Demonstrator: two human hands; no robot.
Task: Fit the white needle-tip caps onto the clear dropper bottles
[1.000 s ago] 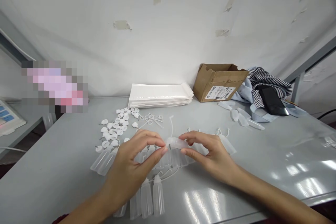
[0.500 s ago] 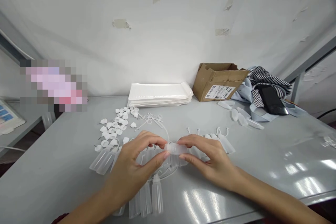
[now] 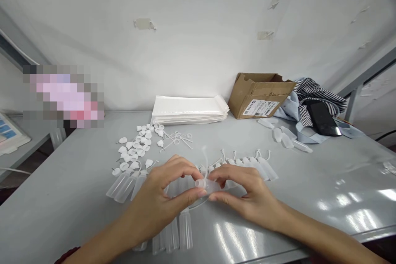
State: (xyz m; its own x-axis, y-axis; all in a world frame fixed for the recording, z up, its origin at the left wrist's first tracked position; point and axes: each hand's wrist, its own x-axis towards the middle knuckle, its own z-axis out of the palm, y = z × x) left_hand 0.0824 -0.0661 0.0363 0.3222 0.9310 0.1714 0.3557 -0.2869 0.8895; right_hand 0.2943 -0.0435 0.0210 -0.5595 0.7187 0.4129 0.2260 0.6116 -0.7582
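Left hand (image 3: pixel 163 189) pinches the neck end of a bottle (image 3: pixel 212 187); right hand (image 3: pixel 249 194) has its grip closed round the body. The bottle lies between both, long axis left to right, neck leftward, smooth, translucent, tubular. Far left, small white caps (image 3: pixel 136 144) scatter on the glossy grey counter (image 3: pixel 309 189).

Held bottle (image 3: pixel 212 186): I lose far end behind right hand (image 3: pixel 244 189). Its upright strap (image 3: pixel 206 164) blurs toward tip. Left hand (image 3: pixel 165 189) and left forearm (image 3: pixel 108 231) hide parts of front bottles (image 3: pixel 186 231); I get no sure count. Carton (image 3: pixel 266 93): inner floor out of my sight, label (image 3: pixel 260 108) print too small to read. Pixelated patch (image 3: pixel 62 95) masks contents. White case (image 3: pixel 12 136): cut by left edge.
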